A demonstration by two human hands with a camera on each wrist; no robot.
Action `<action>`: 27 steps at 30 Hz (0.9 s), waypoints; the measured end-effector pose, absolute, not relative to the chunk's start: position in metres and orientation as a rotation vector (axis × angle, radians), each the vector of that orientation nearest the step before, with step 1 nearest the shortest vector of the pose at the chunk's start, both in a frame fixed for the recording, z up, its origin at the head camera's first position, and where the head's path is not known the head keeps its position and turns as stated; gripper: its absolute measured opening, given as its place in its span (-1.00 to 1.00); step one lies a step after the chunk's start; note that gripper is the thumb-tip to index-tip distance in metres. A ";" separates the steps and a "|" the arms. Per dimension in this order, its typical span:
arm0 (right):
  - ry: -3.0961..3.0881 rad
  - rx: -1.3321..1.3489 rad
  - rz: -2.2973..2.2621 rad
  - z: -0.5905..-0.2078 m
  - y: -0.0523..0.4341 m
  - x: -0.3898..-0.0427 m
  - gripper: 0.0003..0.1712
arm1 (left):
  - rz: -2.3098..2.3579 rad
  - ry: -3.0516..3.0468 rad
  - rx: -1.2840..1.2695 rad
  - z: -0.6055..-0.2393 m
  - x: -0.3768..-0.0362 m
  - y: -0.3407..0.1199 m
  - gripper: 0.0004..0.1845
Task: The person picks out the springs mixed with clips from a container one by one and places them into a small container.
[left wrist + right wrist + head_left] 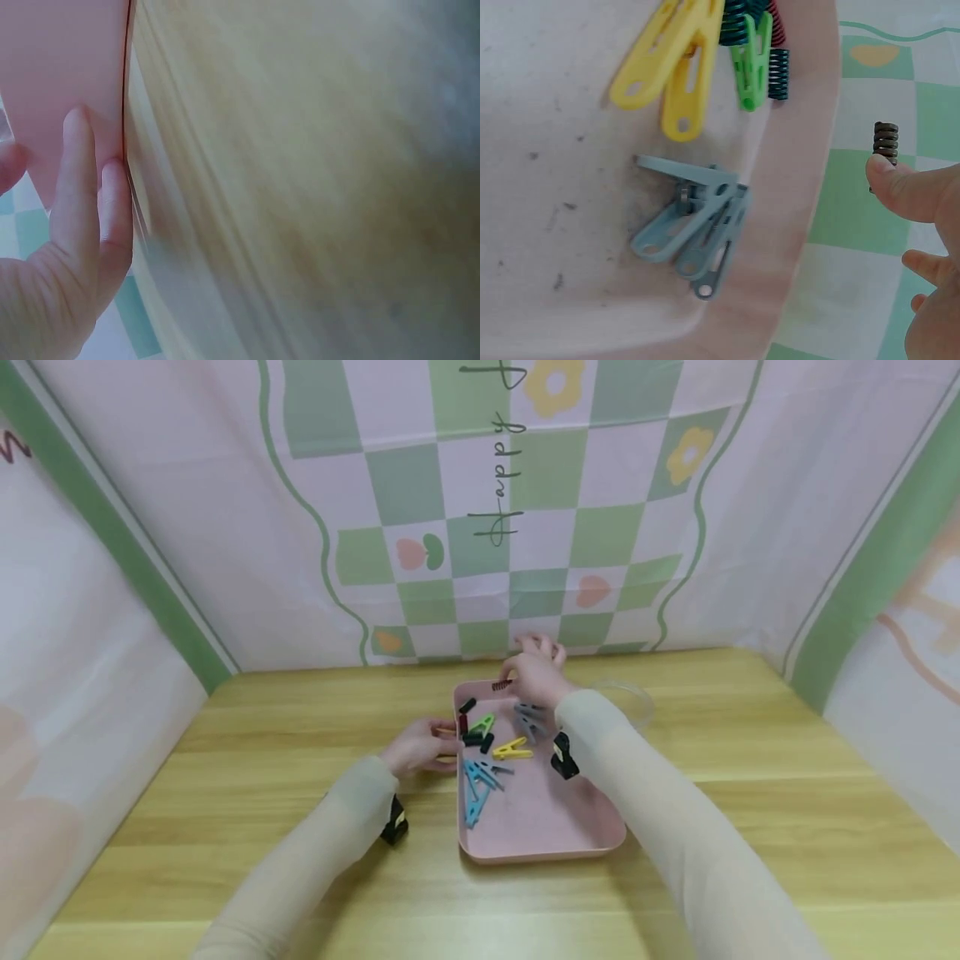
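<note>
Spanning the scene, a pale wooden table [750, 793] is seen carrying a shallow pink plastic tray [540, 827], so the small parts are kept from scattering. The tray's left rim is touched by the straight fingers of the left hand [416, 747], seemingly to steady it. Yellow [671, 64], green [751, 60] and grey plastic clothes pegs [694, 225] are gathered inside the tray. Over its far end, a small dark coiled metal spring [885, 146] is pinched by the right hand [536, 675], lifted clear

A clear plastic cup [626, 700] stands on the wooden table [750, 793].
</note>
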State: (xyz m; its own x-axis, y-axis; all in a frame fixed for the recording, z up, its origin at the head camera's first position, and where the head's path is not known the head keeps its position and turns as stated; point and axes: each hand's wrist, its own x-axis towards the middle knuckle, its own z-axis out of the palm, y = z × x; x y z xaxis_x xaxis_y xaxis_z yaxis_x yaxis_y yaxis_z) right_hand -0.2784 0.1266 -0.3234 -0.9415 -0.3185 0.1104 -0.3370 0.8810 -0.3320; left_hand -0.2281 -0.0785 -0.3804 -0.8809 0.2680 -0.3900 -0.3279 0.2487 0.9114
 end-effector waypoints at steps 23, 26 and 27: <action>-2.915 0.556 0.538 -0.280 0.142 -0.274 -0.85 | 1.670 2.069 -0.066 -0.380 -0.228 -0.077 -0.46; -2.923 0.554 0.549 -0.275 0.144 -0.272 -0.85 | 1.670 2.068 -0.072 -0.380 -0.228 -0.077 -0.46; -2.924 0.554 0.550 -0.273 0.145 -0.271 -0.85 | 1.672 2.067 -0.076 -0.380 -0.228 -0.077 -0.46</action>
